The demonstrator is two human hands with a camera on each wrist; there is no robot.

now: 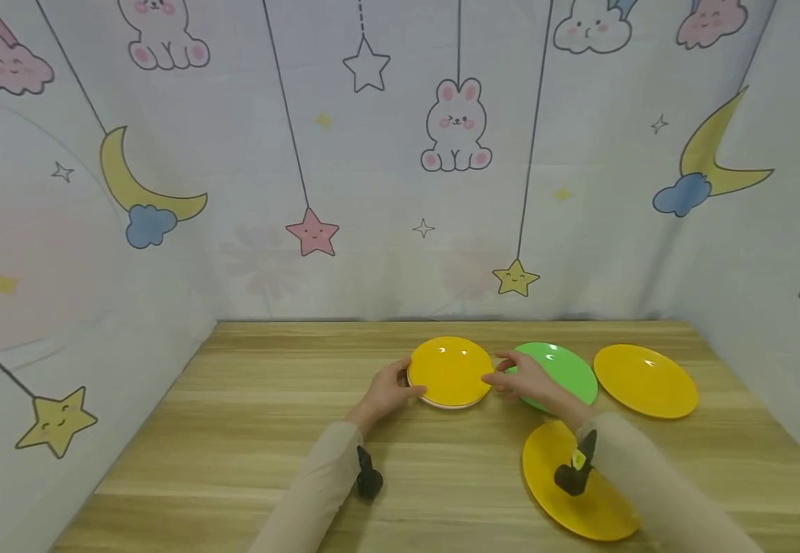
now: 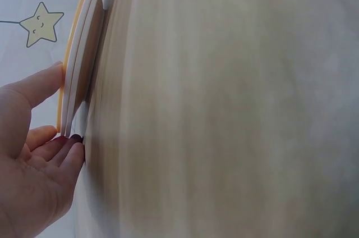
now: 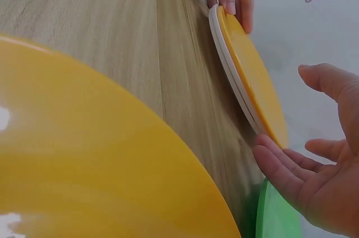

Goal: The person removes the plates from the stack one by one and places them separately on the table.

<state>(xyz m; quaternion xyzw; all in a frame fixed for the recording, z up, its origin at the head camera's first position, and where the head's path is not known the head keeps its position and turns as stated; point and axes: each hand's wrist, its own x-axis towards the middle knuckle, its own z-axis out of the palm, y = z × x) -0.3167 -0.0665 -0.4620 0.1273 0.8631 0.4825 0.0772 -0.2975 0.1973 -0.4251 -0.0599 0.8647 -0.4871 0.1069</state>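
Observation:
A small stack of round plates, yellow plate (image 1: 450, 372) on top with white rims (image 3: 230, 69) below it, is at the back middle of the wooden table. My left hand (image 1: 388, 393) holds its left edge, thumb against the top rim and fingers at the edge and underneath, as the left wrist view shows. On the opposite side, my right hand (image 3: 320, 176) touches the edge with extended fingers, its thumb lifted away from the plate. Partly behind that hand lies a green plate (image 1: 566, 372). The underside of the stack is mostly hidden.
Another yellow plate (image 1: 645, 382) lies at the back right, beside the green one. Nearer the front, a yellow plate (image 1: 545, 468) is partly covered by my right forearm. A printed cloth (image 1: 372, 292) surrounds the wooden table (image 1: 248, 453) at its back and sides.

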